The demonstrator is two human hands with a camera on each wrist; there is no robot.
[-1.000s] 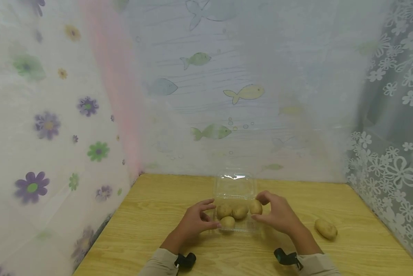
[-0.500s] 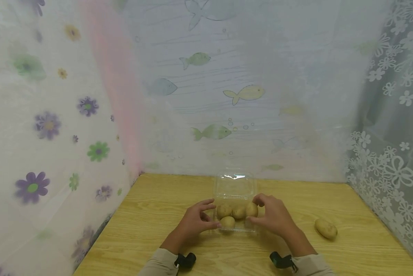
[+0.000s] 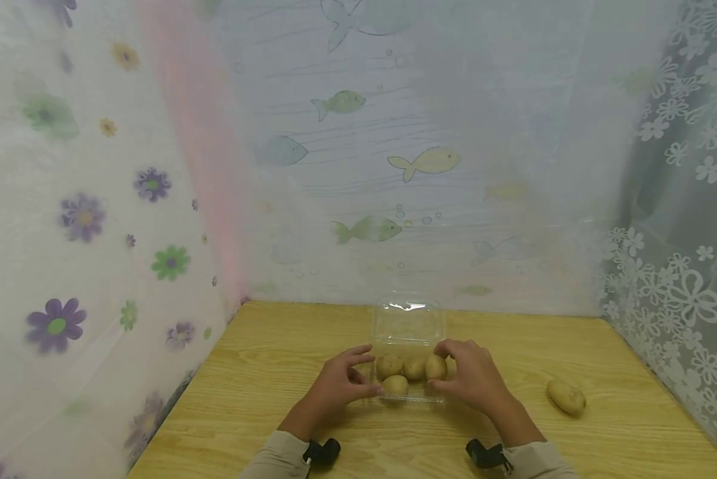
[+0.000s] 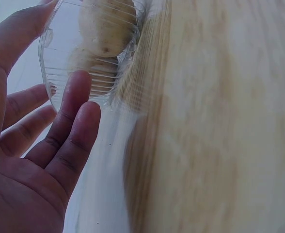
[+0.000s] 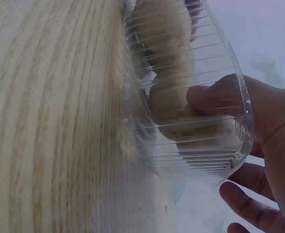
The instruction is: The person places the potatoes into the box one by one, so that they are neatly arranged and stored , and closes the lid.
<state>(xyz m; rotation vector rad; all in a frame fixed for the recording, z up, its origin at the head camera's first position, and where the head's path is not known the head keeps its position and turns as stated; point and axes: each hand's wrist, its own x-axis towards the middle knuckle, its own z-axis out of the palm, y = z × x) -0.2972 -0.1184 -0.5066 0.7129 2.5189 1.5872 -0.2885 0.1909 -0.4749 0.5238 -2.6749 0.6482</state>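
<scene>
A clear plastic clamshell container stands on the table with its lid raised at the back. Three potatoes lie inside it: back left, back middle and front left. My left hand holds the container's left side, thumb at the front corner. In the left wrist view its other fingers lie along the ribbed wall. At the right end, my right hand grips another potato between thumb and fingers. The right wrist view has the thumb inside the container; part of that potato is hidden.
One loose potato lies on the wooden table, to the right of my right hand. Patterned curtains hang behind the table and along both sides. A dark wrist camera sits at each cuff.
My right hand has moved left with its potato, from the container's right edge into its right end beside the others. The left hand has stayed in place.
</scene>
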